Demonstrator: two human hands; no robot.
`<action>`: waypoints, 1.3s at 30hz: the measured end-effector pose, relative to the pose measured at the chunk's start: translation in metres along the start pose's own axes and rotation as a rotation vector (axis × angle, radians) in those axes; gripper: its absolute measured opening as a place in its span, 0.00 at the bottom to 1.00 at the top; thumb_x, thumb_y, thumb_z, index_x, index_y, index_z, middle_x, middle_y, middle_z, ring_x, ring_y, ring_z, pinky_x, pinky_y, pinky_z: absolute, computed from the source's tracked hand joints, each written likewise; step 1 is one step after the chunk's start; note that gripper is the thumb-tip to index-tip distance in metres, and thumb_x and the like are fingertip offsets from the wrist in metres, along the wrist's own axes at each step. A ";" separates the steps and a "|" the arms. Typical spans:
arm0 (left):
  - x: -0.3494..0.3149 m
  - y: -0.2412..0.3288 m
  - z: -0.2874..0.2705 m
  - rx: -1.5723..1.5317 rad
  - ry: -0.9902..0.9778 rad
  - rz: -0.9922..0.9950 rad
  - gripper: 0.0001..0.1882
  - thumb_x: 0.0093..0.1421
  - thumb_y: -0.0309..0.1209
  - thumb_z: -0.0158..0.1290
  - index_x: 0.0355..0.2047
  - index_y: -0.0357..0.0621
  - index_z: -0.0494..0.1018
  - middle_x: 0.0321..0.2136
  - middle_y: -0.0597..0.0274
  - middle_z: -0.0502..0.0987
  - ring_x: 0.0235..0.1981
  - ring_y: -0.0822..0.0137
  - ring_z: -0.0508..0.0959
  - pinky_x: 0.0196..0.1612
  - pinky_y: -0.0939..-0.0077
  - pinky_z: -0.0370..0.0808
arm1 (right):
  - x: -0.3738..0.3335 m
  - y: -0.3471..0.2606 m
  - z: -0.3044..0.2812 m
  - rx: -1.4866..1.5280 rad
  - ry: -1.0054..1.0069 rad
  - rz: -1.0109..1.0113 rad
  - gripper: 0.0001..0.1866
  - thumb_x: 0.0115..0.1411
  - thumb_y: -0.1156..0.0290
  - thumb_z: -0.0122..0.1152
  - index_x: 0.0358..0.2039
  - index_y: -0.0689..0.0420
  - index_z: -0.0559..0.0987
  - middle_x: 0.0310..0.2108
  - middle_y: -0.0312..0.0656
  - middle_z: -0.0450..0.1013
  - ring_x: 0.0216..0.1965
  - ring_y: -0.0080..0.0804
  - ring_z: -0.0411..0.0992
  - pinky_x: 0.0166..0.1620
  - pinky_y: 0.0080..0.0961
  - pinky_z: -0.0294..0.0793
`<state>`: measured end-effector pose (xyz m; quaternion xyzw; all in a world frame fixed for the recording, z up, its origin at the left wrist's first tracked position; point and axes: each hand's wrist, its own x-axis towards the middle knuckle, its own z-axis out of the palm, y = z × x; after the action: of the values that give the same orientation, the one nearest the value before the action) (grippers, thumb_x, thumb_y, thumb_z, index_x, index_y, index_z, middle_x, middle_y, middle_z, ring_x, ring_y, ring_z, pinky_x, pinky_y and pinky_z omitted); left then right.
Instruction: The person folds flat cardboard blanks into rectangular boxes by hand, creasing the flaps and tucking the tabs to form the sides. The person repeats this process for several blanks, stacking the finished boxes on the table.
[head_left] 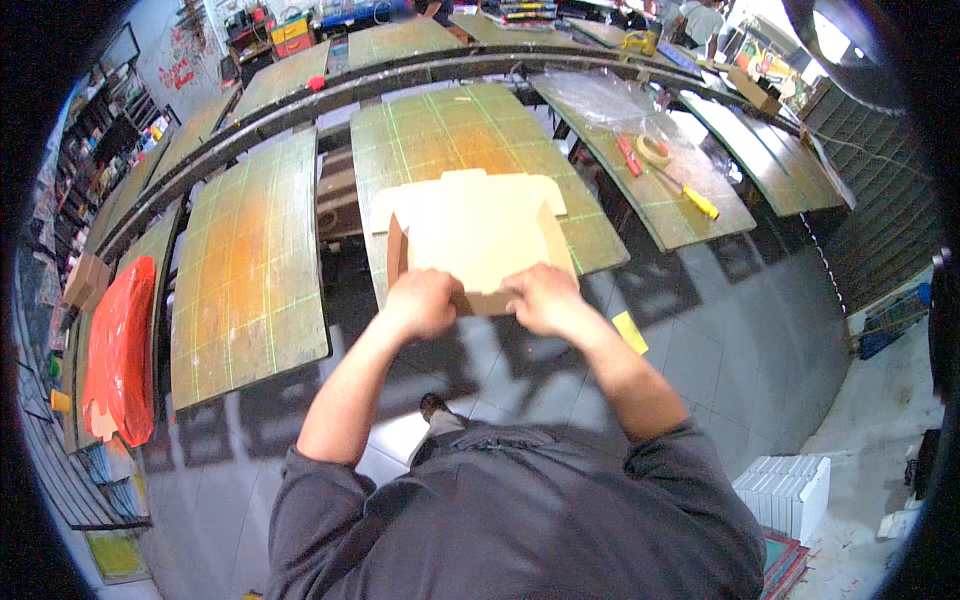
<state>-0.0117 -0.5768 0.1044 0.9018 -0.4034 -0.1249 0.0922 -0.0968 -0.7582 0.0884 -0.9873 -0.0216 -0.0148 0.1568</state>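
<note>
A partly folded cardboard box (470,235), pale cream inside with its side walls raised, rests over the near end of the middle board (435,125). My left hand (425,302) is closed on the near left corner of its front wall. At the near right corner, my right hand (545,298) grips the same front wall, fingers curled over the edge. Between the two hands a strip of brown front wall shows. The box's far flap, with rounded side tabs, lies spread out flat on the board. My fingertips are partly hidden behind the cardboard.
More stained boards (250,270) stand in a row on both sides. The right one carries a tape roll (653,150), a red-handled tool (629,156) and a yellow-handled screwdriver (700,203). A red plastic bag (120,350) is at left; white boxes (785,495) stand low right. People are in the background.
</note>
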 end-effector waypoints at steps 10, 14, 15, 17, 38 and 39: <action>-0.012 -0.038 0.018 -0.590 1.012 -0.016 0.16 0.51 0.38 0.56 0.36 0.40 0.73 0.33 0.56 0.76 0.35 0.63 0.76 0.39 0.70 0.71 | -0.008 0.027 -0.016 0.563 0.540 0.016 0.20 0.47 0.67 0.65 0.40 0.61 0.73 0.37 0.44 0.71 0.37 0.31 0.71 0.41 0.26 0.70; 0.012 -0.064 0.024 -1.162 0.671 -0.239 0.25 0.58 0.42 0.49 0.49 0.35 0.66 0.43 0.51 0.72 0.44 0.66 0.71 0.48 0.77 0.65 | 0.021 0.100 0.013 0.696 0.521 0.380 0.33 0.51 0.54 0.61 0.50 0.66 0.66 0.47 0.51 0.67 0.49 0.38 0.66 0.49 0.31 0.66; 0.012 -0.056 0.026 -1.268 0.550 -0.230 0.26 0.59 0.43 0.47 0.51 0.34 0.64 0.46 0.51 0.71 0.46 0.66 0.70 0.50 0.77 0.64 | 0.024 0.103 0.025 0.796 0.439 0.362 0.33 0.52 0.54 0.59 0.50 0.66 0.66 0.47 0.53 0.66 0.49 0.38 0.65 0.49 0.30 0.66; 0.009 -0.050 0.035 -1.109 0.607 -0.253 0.27 0.60 0.45 0.45 0.51 0.35 0.64 0.50 0.53 0.68 0.51 0.65 0.66 0.52 0.76 0.61 | 0.020 0.062 0.009 0.817 0.333 0.223 0.32 0.52 0.55 0.60 0.49 0.67 0.67 0.45 0.51 0.68 0.46 0.34 0.67 0.48 0.27 0.66; -0.025 -0.048 0.034 -1.976 0.451 0.214 0.26 0.53 0.38 0.46 0.51 0.40 0.63 0.45 0.50 0.70 0.43 0.54 0.72 0.41 0.60 0.73 | -0.015 0.055 0.015 1.744 0.561 0.154 0.11 0.59 0.68 0.53 0.39 0.60 0.71 0.35 0.37 0.72 0.37 0.23 0.70 0.42 0.21 0.70; -0.026 -0.049 0.035 -2.006 0.419 0.251 0.28 0.52 0.38 0.46 0.53 0.40 0.61 0.46 0.50 0.69 0.44 0.54 0.72 0.42 0.59 0.73 | -0.015 0.055 0.015 1.724 0.589 0.158 0.12 0.59 0.67 0.53 0.40 0.61 0.71 0.36 0.37 0.72 0.38 0.23 0.70 0.42 0.21 0.69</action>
<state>-0.0041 -0.5278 0.0620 0.3654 -0.1806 -0.2337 0.8827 -0.1091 -0.8061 0.0562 -0.4833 0.0836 -0.2341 0.8394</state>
